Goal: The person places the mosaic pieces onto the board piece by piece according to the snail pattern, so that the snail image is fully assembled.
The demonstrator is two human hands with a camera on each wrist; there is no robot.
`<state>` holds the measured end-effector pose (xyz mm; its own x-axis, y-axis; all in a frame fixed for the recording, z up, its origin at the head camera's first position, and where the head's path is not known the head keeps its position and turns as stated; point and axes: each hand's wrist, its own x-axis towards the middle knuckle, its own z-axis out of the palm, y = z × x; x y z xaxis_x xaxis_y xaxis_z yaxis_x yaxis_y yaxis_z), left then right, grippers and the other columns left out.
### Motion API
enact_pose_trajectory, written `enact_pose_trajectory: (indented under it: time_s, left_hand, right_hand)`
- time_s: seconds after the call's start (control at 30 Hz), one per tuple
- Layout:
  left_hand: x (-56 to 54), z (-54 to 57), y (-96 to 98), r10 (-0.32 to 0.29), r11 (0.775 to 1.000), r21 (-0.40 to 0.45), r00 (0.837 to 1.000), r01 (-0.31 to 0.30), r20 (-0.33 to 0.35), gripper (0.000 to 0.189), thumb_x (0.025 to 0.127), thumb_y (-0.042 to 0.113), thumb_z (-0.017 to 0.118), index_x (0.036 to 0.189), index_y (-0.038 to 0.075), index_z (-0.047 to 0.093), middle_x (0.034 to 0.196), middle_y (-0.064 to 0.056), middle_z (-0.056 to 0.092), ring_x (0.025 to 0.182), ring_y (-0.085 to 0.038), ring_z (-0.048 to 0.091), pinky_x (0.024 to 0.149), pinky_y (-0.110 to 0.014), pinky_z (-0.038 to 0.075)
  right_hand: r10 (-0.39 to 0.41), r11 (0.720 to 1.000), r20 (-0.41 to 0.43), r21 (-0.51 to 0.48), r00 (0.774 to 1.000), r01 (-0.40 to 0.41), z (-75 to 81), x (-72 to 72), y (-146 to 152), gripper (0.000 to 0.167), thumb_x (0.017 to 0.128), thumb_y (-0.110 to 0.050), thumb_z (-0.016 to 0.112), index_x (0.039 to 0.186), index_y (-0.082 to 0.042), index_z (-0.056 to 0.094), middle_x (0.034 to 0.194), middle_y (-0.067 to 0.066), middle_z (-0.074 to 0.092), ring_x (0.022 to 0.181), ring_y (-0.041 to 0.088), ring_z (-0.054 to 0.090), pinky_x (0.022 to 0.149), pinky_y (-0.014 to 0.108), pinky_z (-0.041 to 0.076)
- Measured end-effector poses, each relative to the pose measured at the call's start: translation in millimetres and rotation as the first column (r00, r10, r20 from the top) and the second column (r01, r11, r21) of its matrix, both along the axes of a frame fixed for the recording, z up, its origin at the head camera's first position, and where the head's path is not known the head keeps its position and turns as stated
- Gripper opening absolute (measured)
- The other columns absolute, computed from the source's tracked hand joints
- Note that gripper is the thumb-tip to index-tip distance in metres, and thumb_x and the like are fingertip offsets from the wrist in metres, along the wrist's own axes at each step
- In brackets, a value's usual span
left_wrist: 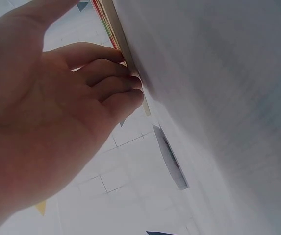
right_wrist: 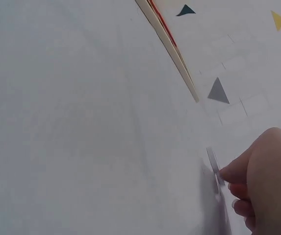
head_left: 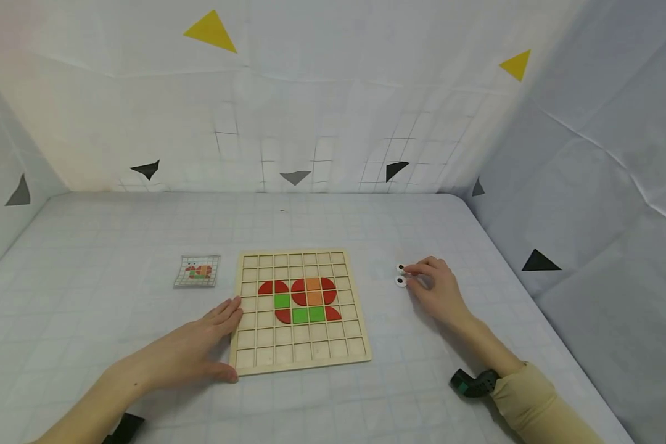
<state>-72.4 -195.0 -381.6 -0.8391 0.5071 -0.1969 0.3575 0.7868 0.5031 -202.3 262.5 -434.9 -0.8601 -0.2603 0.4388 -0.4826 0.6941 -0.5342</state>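
A wooden grid board (head_left: 246,361) lies flat in the middle of the table, with red, green and orange pieces (head_left: 302,300) set in its cells. My left hand (head_left: 222,327) lies flat against the board's left edge, fingers straight and thumb at the near left corner; in the left wrist view its fingertips (left_wrist: 125,93) touch the board's rim (left_wrist: 123,46). To the right of the board lie two googly eyes (head_left: 401,275). My right hand (head_left: 416,274) has curled fingers and pinches the farther eye (right_wrist: 213,164) on the table.
A small pattern card (head_left: 197,271) lies left of the board. White gridded walls with coloured triangles enclose the table on three sides. The board's edge (right_wrist: 172,54) shows in the right wrist view. A dark strap (head_left: 474,382) sits on my right wrist.
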Motion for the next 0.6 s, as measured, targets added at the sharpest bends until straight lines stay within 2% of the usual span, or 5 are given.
enact_pose_trajectory:
  time_s: [0.17, 0.6]
  left_hand:
    - [-0.9, -0.2, 0.9, 0.006, 1.0, -0.005, 1.0, -0.006, 0.015, 0.111, 0.076, 0.062, 0.073, 0.154, -0.005, 0.03, 0.165, -0.02, 0.016, 0.151, -0.042, 0.017, 0.116, -0.06, 0.027]
    - [0.0, 0.4, 0.2, 0.0, 1.0, 0.009, 1.0, 0.0, 0.002, 0.11, 0.077, 0.062, 0.073, 0.154, -0.004, 0.031, 0.166, -0.02, 0.016, 0.151, -0.042, 0.016, 0.116, -0.06, 0.026]
  right_hand:
    - [0.021, 1.0, 0.009, 0.02, 1.0, -0.021, -1.3, -1.2, 8, 0.021, 0.083, 0.001, 0.077, 0.104, -0.004, 0.076, 0.096, 0.009, 0.063, 0.093, 0.023, 0.052, 0.081, 0.034, 0.037]
    - [0.115, 0.987, 0.04, 0.111, 0.993, -0.119, 2.5, -9.1, -12, 0.025, 0.083, -0.009, 0.081, 0.108, -0.007, 0.078, 0.097, 0.007, 0.06, 0.094, 0.022, 0.047, 0.083, 0.037, 0.035]
